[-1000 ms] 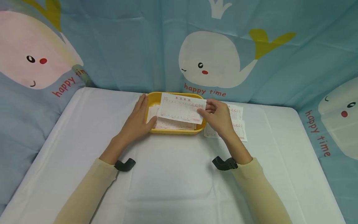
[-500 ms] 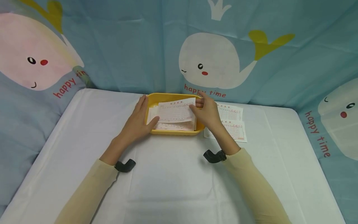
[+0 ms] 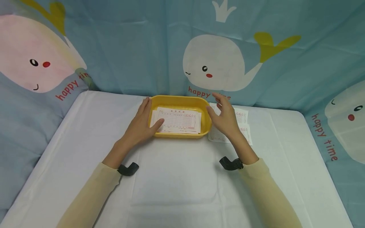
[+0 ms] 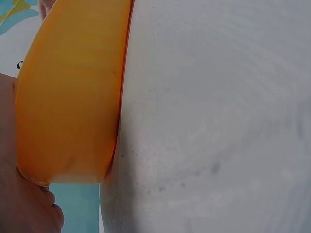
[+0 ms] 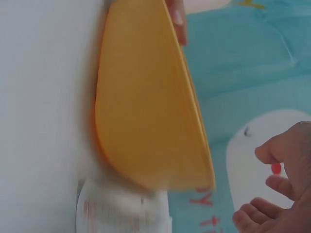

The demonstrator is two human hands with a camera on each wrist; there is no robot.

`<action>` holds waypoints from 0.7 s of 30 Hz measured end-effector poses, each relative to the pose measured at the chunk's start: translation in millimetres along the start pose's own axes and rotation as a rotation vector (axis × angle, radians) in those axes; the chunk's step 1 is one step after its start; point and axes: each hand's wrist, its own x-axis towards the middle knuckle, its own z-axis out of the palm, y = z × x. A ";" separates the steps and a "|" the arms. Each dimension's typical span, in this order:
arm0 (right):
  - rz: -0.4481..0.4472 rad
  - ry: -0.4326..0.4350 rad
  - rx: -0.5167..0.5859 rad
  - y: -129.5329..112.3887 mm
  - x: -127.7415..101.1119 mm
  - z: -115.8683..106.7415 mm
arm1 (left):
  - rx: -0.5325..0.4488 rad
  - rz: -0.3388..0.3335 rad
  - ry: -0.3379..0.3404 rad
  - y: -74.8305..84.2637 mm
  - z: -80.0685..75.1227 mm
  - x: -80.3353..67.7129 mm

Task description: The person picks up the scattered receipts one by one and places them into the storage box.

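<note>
A yellow oval tray (image 3: 179,100) sits at the far middle of the white table and holds a stack of printed slips (image 3: 177,120). My left hand (image 3: 142,122) lies along the tray's left rim, fingers straight, with the thumb resting on the slips. My right hand (image 3: 223,114) hovers just right of the tray, fingers relaxed and holding nothing. Under and behind it lie more printed slips (image 3: 243,126) on the table. The left wrist view shows the tray's outer wall (image 4: 73,92); the right wrist view shows the tray (image 5: 146,97) and my curled-loose fingers (image 5: 272,189).
A blue cloth with white whales and "happy time" lettering (image 3: 211,68) hangs behind and around the table (image 3: 176,183). Black wrist mounts (image 3: 128,168) sit at both cuffs.
My right hand carried a slip over the tray, laid it on the stack, let go, and drew back to the right. The left hand stayed on the tray's left rim.
</note>
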 end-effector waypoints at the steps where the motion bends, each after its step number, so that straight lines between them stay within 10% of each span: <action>1: 0.011 0.004 -0.002 2.9 -2.1 -3.3 | 0.002 0.003 0.005 0.0 0.3 -0.2; 21: 0.033 -0.067 -0.174 65.4 -39.6 -48.4 | 0.006 -0.007 -0.001 1.8 0.2 -0.2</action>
